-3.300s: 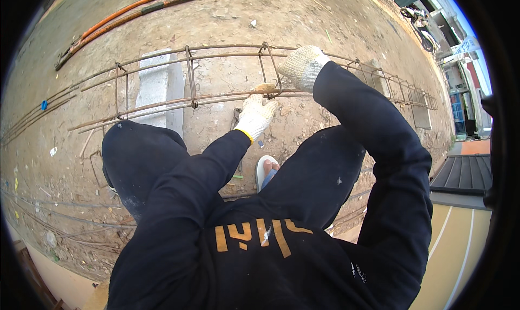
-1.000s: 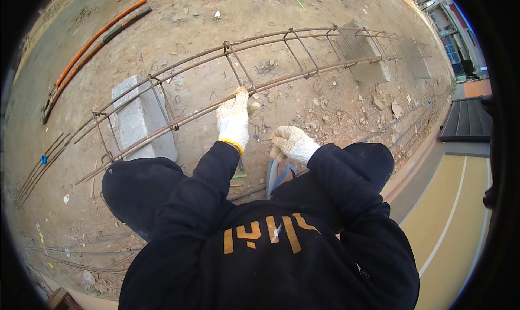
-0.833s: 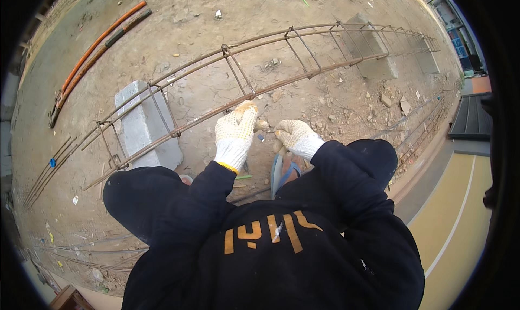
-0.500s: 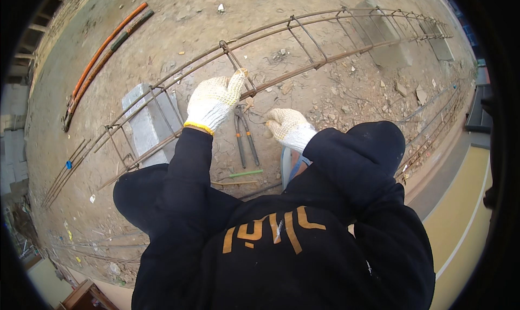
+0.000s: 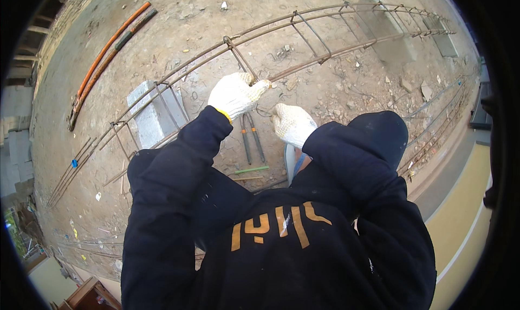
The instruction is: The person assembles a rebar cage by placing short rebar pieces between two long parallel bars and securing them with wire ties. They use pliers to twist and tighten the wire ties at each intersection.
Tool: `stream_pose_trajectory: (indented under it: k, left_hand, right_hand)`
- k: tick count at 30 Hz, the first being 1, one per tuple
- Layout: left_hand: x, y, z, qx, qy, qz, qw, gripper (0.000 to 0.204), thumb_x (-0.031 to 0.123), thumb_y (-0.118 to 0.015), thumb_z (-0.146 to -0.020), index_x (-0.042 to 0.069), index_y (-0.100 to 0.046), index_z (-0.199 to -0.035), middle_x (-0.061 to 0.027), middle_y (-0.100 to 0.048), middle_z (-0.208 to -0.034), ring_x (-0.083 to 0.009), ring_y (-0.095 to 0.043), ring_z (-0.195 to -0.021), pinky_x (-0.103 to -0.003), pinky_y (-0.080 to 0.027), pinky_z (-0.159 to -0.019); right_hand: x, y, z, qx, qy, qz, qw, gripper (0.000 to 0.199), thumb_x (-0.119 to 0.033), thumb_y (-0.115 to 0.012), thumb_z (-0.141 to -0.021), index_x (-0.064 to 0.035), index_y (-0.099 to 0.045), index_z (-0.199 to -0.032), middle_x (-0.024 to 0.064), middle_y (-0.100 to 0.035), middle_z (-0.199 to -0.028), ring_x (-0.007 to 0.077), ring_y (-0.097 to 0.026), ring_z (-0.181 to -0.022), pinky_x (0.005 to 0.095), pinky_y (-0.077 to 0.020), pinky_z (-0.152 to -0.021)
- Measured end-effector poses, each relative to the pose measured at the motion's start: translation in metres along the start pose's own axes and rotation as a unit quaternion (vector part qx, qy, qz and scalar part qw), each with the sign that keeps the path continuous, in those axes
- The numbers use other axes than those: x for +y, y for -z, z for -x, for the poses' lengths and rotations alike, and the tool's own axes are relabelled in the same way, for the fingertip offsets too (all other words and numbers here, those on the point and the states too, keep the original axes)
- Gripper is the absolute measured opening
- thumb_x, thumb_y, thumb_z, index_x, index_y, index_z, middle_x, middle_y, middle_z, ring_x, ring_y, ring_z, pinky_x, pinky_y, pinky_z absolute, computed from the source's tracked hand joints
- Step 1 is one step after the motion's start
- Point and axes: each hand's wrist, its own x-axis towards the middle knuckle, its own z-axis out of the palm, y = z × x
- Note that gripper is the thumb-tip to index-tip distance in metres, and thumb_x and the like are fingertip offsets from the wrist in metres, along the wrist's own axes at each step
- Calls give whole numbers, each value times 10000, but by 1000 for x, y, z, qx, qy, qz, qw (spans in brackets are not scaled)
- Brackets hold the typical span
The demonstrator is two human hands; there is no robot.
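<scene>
A long rebar cage (image 5: 303, 64) of rusty bars and square stirrups runs from lower left to upper right before me. My left hand (image 5: 235, 95), in a white knitted glove, is closed at its near bar beside a stirrup, fingers curled at the steel. The hand covers that joint. Right of it and nearer to me, my right hand (image 5: 293, 125), gloved alike, is closed in a pinch apart from the bars. Thin wire shows faintly by its fingertips, but what it holds cannot be made out. Pincers (image 5: 252, 139) with dark, orange-banded handles lie on the ground below my left hand, their jaws partly hidden.
Concrete blocks (image 5: 154, 120) support the cage at left and at far right. A long-handled cutter (image 5: 105, 61) with orange and dark handles lies at upper left. Loose rods (image 5: 70, 172) lie at left, a green stick (image 5: 252, 170) near my feet. Stones and wire scraps litter the dirt.
My left hand has shifted right and slightly down along the near bar, its fingers now lower over the joint. My right hand stays pinched, turned a little. The whole view has shifted slightly.
</scene>
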Motion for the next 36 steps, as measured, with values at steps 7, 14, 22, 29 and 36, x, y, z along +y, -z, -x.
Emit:
stream_pose_trajectory:
  k: [7, 14, 22, 29, 36]
  left_hand:
    - [12, 7, 6, 72, -57, -61, 994, 553, 521, -557, -906, 0, -639, -740, -215, -599, -650, -379, -605, -631, -430, -460, -599]
    - [0, 17, -4, -3, 128, 213, 969, 539, 471, -454, -988, 27, -665, -767, -152, -599, -554, -249, -602, -485, -352, -469, -501]
    - [26, 42, 5, -32, 276, 399, 874, 808, 700, -450, -892, -89, -620, -924, -182, -659, -765, -133, -539, -463, -232, -395, -415]
    - [31, 48, 7, -56, 250, 405, 878, 830, 728, -440, -878, -67, -676, -845, -147, -643, -671, -123, -514, -438, -224, -357, -369]
    - [25, 36, 0, -65, 210, 392, 893, 671, 646, -585, -854, -13, -667, -761, -107, -628, -632, -103, -475, -414, -235, -331, -365]
  right_hand:
    - [-8, 2, 4, 79, 11, -7, 997, 181, -200, -537, -911, -34, -605, -939, 232, -649, -856, 413, -638, -825, 480, -491, -717]
    - [-28, 7, 0, 123, 2, 75, 990, 175, -194, -510, -920, -62, -558, -1025, 203, -639, -690, 395, -648, -659, 504, -489, -611]
    - [-34, 10, -4, 133, 28, 150, 979, 156, -190, -492, -920, -60, -522, -1001, 171, -643, -676, 370, -651, -629, 482, -486, -554]
    - [-32, 12, -3, 177, 69, 159, 969, 228, -264, -597, -854, -80, -555, -982, 129, -656, -858, 321, -658, -783, 457, -516, -666]
    - [-27, 12, -3, 229, 124, 182, 948, 187, -186, -556, -867, -84, -584, -1022, 134, -646, -752, 334, -639, -652, 466, -496, -577]
